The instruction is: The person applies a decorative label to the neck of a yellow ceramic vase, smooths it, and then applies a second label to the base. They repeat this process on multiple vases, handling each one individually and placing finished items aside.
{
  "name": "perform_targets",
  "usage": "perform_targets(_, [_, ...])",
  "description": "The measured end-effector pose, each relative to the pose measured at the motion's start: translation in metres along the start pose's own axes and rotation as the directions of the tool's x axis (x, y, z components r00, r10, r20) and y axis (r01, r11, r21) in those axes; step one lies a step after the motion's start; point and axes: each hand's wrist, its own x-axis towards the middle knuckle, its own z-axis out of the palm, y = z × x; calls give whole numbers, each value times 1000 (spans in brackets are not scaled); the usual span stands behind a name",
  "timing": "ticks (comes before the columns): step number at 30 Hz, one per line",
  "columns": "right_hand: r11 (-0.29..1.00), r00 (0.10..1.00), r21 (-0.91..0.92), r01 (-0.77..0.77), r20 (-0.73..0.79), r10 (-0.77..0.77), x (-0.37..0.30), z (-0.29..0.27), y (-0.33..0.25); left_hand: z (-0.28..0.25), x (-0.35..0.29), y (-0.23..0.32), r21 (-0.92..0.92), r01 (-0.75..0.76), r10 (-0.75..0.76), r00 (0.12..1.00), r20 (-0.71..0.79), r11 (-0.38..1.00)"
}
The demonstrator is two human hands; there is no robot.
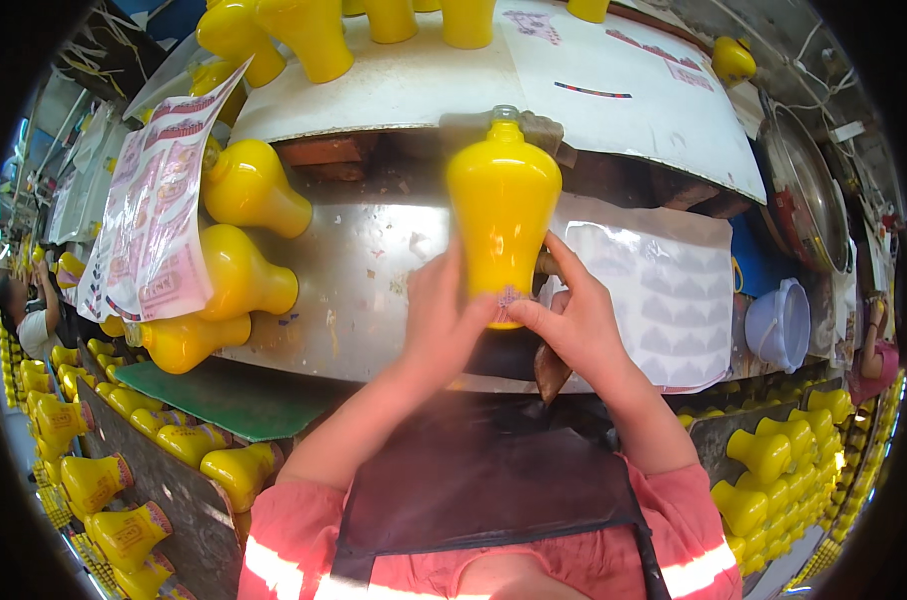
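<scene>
A glossy yellow bottle (504,195) with a broad shoulder and a clear glass neck lies in front of me, its neck pointing away. My left hand (444,310) is closed around the left side of its narrow base. From the other side my right hand (584,310) grips the base, and both thumbs press at a small pinkish decal (510,298) near the bottom edge. The fingers behind the bottle are hidden. To the right on the metal worktop (359,290) lies a backing sheet (654,300) with rows of grey, scalloped shapes.
Several yellow bottles (249,270) lie at the left, under a sheet of pink printed decals (159,200). A white raised board (614,110) carries more bottles and loose decal strips. A pale bucket (779,325) stands right. Racks of bottles (774,470) flank me; other people work at both edges.
</scene>
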Motion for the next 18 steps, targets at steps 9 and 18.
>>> perform_targets(9, [999,999,17,-33,-3,33,1,2,-8,3,-6,-12,-82,36,-34,999,32,996])
perform_targets(18, [999,999,-43,31,-22,-32,5,1,12,11,-4,-14,-126,62,-63,998,2,990])
